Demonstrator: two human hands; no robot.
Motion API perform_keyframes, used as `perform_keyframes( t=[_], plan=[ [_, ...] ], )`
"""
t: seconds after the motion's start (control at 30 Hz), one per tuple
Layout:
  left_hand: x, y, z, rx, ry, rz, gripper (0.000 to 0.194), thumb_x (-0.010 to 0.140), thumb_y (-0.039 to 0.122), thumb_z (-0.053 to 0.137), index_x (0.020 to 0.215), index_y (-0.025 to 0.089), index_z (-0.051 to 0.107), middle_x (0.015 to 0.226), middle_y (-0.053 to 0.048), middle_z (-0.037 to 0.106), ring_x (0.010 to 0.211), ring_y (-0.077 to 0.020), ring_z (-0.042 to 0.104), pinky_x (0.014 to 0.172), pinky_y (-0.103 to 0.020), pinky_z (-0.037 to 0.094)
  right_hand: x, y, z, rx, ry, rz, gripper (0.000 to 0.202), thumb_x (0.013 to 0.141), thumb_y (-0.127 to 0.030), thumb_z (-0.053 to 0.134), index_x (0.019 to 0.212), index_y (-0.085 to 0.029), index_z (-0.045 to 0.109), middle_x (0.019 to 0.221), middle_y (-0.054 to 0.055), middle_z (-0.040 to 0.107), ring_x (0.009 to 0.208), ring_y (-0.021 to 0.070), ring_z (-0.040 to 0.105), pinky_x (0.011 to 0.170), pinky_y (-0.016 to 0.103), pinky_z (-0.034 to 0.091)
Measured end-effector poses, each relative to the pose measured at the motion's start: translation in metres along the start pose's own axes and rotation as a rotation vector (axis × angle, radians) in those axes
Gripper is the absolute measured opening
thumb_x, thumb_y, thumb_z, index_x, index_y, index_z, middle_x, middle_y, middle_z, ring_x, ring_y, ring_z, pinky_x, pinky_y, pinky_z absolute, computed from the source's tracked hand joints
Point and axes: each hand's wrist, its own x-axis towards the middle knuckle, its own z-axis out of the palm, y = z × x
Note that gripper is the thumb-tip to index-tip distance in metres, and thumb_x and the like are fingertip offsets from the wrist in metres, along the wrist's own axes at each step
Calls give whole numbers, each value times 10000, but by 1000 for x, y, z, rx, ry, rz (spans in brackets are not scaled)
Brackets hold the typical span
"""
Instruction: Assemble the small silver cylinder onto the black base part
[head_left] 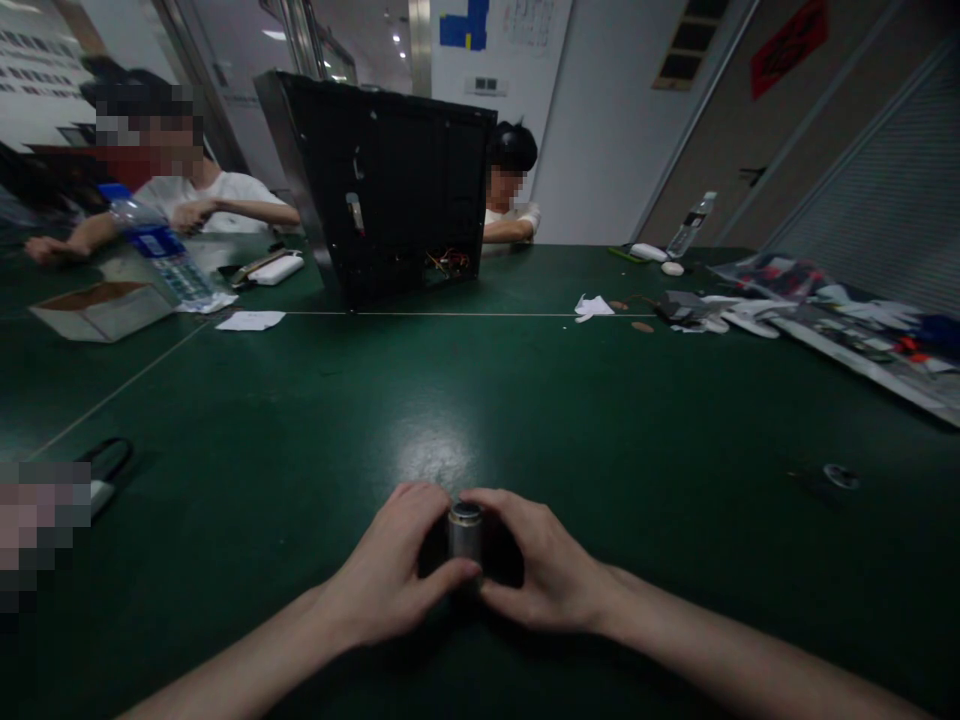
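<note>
A small silver-grey metal cylinder point(465, 540) stands upright on the dark green table, with a dark top and a thin yellowish ring near its upper rim. My left hand point(401, 560) curves around it from the left, its thumb across the lower front. From the right my right hand point(544, 565) grips it, index finger at the upper edge and thumb low down. The cylinder's far side and the tips of some fingers are hidden. What exactly the cylinder is cannot be told.
A large black panel housing point(409, 190) stands across the table, with two people behind it. At left are a water bottle point(161, 250) and an open box point(105, 312). Another bottle point(691, 225), a cluttered tray point(877, 345) and a small round part point(841, 476) lie right.
</note>
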Motion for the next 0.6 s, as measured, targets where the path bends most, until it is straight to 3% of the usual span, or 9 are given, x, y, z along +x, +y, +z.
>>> perform_keyframes(
  t=[0.17,0.4,0.6],
  plan=[
    [-1,-2,-1,-71,21,65,270,893,419,466,997,178,531,936,-55,581,873,-218,500,811,-373,411,0,1,1,25,48,6,651,711,-236,672,1277,-223,351,1036,49,603,856,171,594,749,315,499],
    [-1,-3,-2,-86,-49,113,286,945,396,347,1062,186,503,970,-65,577,876,-213,496,844,-374,403,1,0,1,57,41,-25,652,716,-241,671,1282,-242,348,1039,34,599,876,163,596,764,299,493],
    [-1,-3,1,-26,18,52,306,869,437,487,1023,173,508,973,-72,576,880,-230,499,809,-391,418,2,1,1,21,34,-3,661,701,-234,671,1276,-228,344,1060,53,594,889,182,594,769,319,499]
  ],
)
